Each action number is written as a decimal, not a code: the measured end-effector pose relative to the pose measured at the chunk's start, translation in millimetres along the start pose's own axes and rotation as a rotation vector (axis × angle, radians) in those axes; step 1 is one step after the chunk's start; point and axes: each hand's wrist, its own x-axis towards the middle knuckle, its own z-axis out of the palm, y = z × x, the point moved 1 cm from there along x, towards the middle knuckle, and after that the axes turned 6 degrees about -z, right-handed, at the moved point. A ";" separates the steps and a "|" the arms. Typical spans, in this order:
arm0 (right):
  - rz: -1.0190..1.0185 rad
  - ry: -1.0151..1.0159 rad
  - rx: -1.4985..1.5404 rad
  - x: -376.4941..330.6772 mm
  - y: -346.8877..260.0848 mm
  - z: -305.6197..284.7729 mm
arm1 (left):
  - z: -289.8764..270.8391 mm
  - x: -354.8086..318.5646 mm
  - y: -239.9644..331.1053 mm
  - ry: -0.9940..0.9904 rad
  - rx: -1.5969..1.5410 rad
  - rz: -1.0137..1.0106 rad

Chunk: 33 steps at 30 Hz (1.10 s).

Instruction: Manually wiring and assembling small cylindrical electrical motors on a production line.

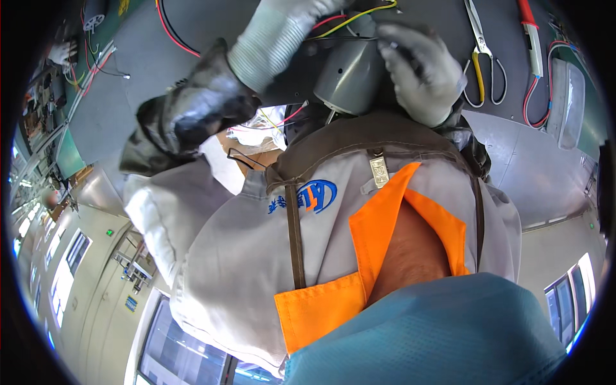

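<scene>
A dark grey metal cylinder (348,76), like a motor housing, lies at the bench's near edge, close to my body. Yellow and red wires (359,14) come up by its far end. My right hand (420,74), in a grey-white glove, is at the cylinder's right side. Its fingers are bent in toward the far end, and what they pinch is hidden. My left hand (301,8), gloved with a ribbed cuff, reaches past the cylinder's left side toward the wires. The top edge cuts it off, so its finger closure does not show.
Scissors (480,51) with a partly yellow handle lie to the right on the dark bench (163,67). Beyond them are a red-and-white tool (531,38) with a cable and a clear plastic box (568,102). A red-and-black wire pair (172,29) lies on the left.
</scene>
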 end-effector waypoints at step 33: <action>0.301 0.219 1.080 39.4 36.1 -11.7 | 46.8 39.8 -3.9 0.320 -0.206 -0.008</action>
